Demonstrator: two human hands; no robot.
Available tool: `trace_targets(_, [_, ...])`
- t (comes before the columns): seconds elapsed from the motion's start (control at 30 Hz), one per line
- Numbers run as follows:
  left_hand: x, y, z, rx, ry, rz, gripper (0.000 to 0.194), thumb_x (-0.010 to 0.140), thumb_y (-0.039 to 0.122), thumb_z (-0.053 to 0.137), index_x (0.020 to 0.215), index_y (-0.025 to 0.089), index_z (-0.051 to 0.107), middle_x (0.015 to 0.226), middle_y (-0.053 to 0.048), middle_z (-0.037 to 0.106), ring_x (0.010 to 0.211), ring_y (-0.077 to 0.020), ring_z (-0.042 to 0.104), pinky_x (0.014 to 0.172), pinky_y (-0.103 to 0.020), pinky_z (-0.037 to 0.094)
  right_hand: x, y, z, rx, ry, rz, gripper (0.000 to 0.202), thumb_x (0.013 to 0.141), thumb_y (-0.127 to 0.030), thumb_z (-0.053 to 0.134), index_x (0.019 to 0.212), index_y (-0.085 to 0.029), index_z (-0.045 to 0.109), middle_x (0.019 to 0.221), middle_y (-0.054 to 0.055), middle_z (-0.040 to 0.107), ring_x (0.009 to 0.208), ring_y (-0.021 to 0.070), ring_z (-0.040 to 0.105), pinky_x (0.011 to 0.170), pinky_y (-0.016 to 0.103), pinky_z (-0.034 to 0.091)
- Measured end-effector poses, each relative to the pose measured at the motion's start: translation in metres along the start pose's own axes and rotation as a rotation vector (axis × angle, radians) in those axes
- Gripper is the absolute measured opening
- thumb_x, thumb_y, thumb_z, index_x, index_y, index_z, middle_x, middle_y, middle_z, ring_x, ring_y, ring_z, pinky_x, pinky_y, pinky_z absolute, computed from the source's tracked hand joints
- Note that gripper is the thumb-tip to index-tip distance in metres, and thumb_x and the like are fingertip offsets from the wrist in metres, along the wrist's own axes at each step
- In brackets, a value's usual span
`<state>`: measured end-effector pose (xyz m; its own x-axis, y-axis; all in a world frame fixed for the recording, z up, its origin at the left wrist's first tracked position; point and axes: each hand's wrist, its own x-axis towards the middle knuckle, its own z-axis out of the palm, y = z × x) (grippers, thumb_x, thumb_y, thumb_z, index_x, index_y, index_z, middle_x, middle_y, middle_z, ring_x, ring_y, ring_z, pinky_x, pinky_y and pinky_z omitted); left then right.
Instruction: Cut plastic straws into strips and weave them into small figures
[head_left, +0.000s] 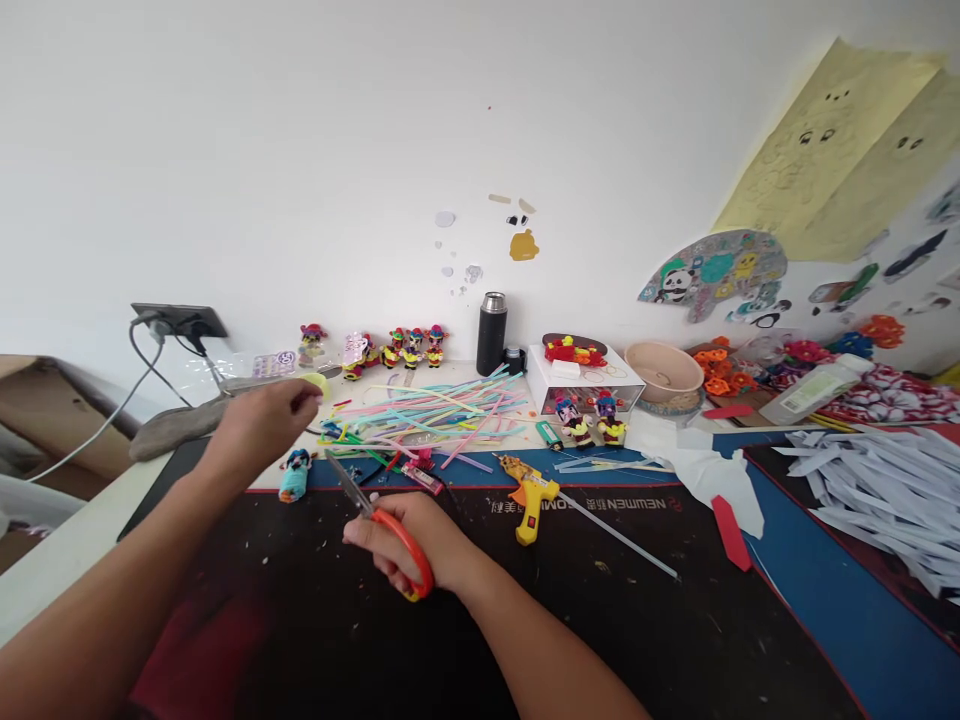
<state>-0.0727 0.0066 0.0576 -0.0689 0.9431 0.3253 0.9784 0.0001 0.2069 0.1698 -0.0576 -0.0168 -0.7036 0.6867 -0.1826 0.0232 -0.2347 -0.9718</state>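
My right hand [401, 540] has its fingers through the orange handles of a pair of scissors [405, 545]. The blades point up and to the left, slightly parted, above the black mat. Farther left, my left hand [266, 420] is raised with its fingers pinched together. A pale yellow-green round piece [319, 383] shows at its fingertips; whether the hand holds it is unclear. Below that hand stands a small light-blue figure [295, 474] with a dark head. A heap of pastel plastic sticks [427, 410] lies beyond the scissors, with a pink lighter [422, 478] at its near edge.
A yellow glue gun [534, 505] with a long glue stick lies right of my right hand. Several small figures [412, 347] line the wall beside a black flask [492, 335]. A white box [585, 375], a pink bowl [664, 370] and piled white paper strips [892, 500] occupy the right.
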Motion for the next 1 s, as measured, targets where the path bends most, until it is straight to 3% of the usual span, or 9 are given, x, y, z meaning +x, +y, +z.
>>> trace_targets(0.1, [-0.005, -0.014, -0.009, -0.365, -0.047, -0.145, 0.034, 0.084, 0.050, 0.061, 0.095, 0.021, 0.074, 0.078, 0.001, 0.079, 0.080, -0.0237, 0.073, 0.074, -0.029, 0.054, -0.006, 0.000, 0.006, -0.008, -0.017, 0.001, 0.047, 0.083, -0.064, 0.077, 0.087, -0.020, 0.062, 0.056, -0.008, 0.052, 0.037, 0.0071, 0.046, 0.035, 0.017, 0.036])
trace_targets(0.23, [-0.015, -0.015, -0.005, -0.701, -0.123, -0.222, 0.045, 0.072, 0.059, 0.075, 0.091, 0.018, 0.076, 0.079, -0.004, 0.081, 0.078, -0.0241, 0.075, 0.078, -0.034, 0.060, -0.004, 0.001, 0.004, -0.005, 0.000, 0.013, 0.047, 0.082, -0.064, 0.078, 0.091, -0.020, 0.064, 0.054, -0.008, 0.052, 0.036, 0.0072, 0.045, 0.035, 0.017, 0.035])
trace_targets(0.33, [-0.018, -0.009, 0.000, -0.826, -0.170, -0.245, 0.050, 0.066, 0.062, 0.082, 0.091, 0.019, 0.078, 0.080, -0.005, 0.082, 0.079, -0.0268, 0.077, 0.079, -0.037, 0.062, -0.001, 0.003, 0.001, -0.008, 0.037, 0.023, 0.045, 0.086, -0.064, 0.075, 0.093, -0.020, 0.063, 0.054, -0.008, 0.052, 0.036, 0.0074, 0.045, 0.035, 0.018, 0.036])
trace_targets(0.53, [-0.015, -0.001, 0.010, -1.005, -0.145, -0.266, 0.047, 0.063, 0.058, 0.086, 0.089, 0.019, 0.078, 0.080, -0.006, 0.081, 0.078, -0.0258, 0.076, 0.082, -0.040, 0.063, 0.004, 0.006, 0.001, -0.135, 0.152, -0.004, 0.043, 0.088, -0.062, 0.074, 0.095, -0.021, 0.064, 0.053, -0.008, 0.050, 0.037, 0.0082, 0.045, 0.037, 0.019, 0.035])
trace_targets(0.73, [-0.012, -0.001, 0.030, -1.088, -0.137, -0.242, 0.049, 0.066, 0.060, 0.084, 0.092, 0.018, 0.078, 0.082, -0.007, 0.080, 0.078, -0.0260, 0.076, 0.080, -0.041, 0.064, 0.002, 0.003, -0.002, -0.237, 0.113, 0.033, 0.048, 0.089, -0.068, 0.070, 0.102, -0.022, 0.067, 0.056, -0.006, 0.052, 0.040, 0.0098, 0.048, 0.041, 0.021, 0.037])
trace_targets(0.83, [-0.013, 0.000, 0.033, -1.133, -0.152, -0.257, 0.049, 0.065, 0.059, 0.086, 0.092, 0.018, 0.078, 0.082, -0.008, 0.080, 0.078, -0.0260, 0.076, 0.079, -0.039, 0.064, -0.003, -0.009, -0.005, -0.501, 0.058, 0.049, 0.048, 0.088, -0.068, 0.069, 0.104, -0.023, 0.070, 0.064, -0.003, 0.060, 0.048, 0.0134, 0.056, 0.048, 0.023, 0.039])
trace_targets(0.9, [-0.014, 0.000, 0.033, -1.151, -0.162, -0.266, 0.050, 0.064, 0.059, 0.087, 0.091, 0.018, 0.079, 0.082, -0.008, 0.080, 0.078, -0.0260, 0.075, 0.078, -0.038, 0.064, -0.005, -0.019, -0.004, -0.845, 0.013, -0.005, 0.045, 0.084, -0.065, 0.074, 0.100, -0.022, 0.073, 0.076, 0.003, 0.070, 0.063, 0.0193, 0.065, 0.054, 0.026, 0.040])
trace_targets(1.0, [-0.014, 0.002, 0.034, -1.153, -0.179, -0.243, 0.052, 0.064, 0.063, 0.086, 0.088, 0.018, 0.079, 0.082, -0.008, 0.080, 0.078, -0.0262, 0.075, 0.077, -0.038, 0.064, -0.006, -0.032, 0.001, -1.258, -0.111, -0.029, 0.042, 0.085, -0.052, 0.075, 0.113, -0.021, 0.074, 0.089, 0.010, 0.077, 0.078, 0.0277, 0.071, 0.059, 0.029, 0.041])
